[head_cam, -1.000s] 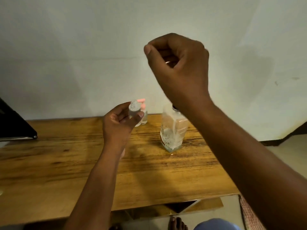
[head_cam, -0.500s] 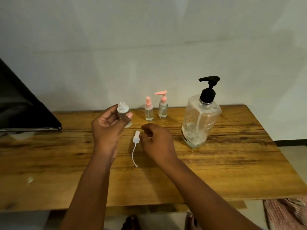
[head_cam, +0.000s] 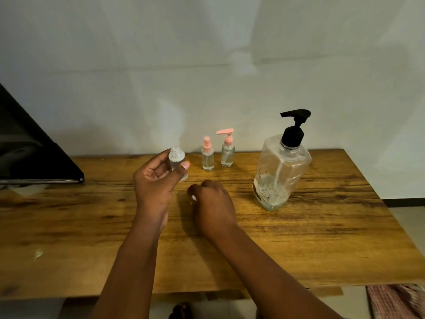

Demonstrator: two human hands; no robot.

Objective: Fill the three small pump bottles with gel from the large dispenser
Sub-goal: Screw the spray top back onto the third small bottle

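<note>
Worktop (head_cam: 322,238) carries the large dispenser (head_cam: 281,171) near its right far corner and two pink-topped small bottles (head_cam: 217,155) at its far edge. Your left hand (head_cam: 156,180) holds the uncapped small bottle (head_cam: 178,161) in its grip above the worktop. Your right hand (head_cam: 211,203) is curled low over the worktop, and I cannot tell if its grip holds something.

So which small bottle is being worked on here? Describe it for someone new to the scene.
On the wooden table, left of the large dispenser, two small bottles stand by the wall. The one meant is left of them, held up by the left hand: the capless bottle, without their pink tops.
</note>
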